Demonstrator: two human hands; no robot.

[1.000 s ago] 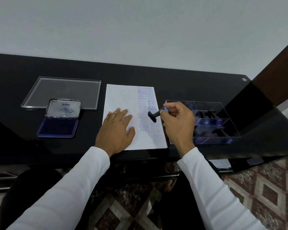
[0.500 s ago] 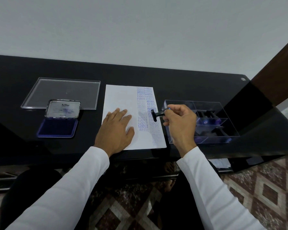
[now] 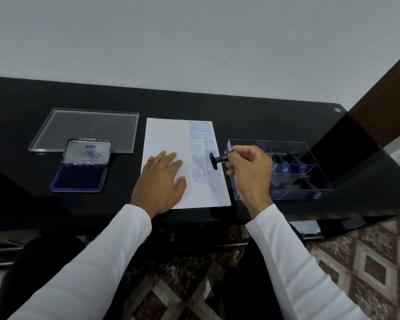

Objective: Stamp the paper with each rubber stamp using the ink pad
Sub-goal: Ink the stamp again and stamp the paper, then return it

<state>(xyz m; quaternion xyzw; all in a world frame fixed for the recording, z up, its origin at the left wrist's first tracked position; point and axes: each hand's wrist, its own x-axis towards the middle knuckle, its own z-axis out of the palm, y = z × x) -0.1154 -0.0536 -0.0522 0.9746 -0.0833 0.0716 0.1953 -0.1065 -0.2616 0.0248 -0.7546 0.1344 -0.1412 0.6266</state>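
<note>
- Currently, head view: left hand [image 3: 161, 181] lies flat on the paper [image 3: 166, 139], fingers straight and spread, palm down on the blank left half.
- Right hand [image 3: 249, 172] pinches a black rubber stamp [image 3: 218, 160] by its handle, grip closed around it; stamp is tilted sideways, its face turned left, over the paper's right edge. Can't tell whether it touches the sheet.
- Paper sits mid-worktop [image 3: 240, 112]; right side carries columns of blue imprints: SAMPLE, AIR MAIL, FRAGILE, FAX OUT, several faint or smeared.
- Ink pad [image 3: 80, 179] lies open, well left of the paper, blue pad exposed, its lid [image 3: 87, 151] tipped up behind it with "Artline" printed inside.
- Clear flat cover [image 3: 79, 125] lies behind the ink pad, touching or just behind its lid.
- Clear compartment box [image 3: 310, 167] sits just right of the paper, behind the right hand, holding more stamps [image 3: 289, 158] with black handles.
</note>
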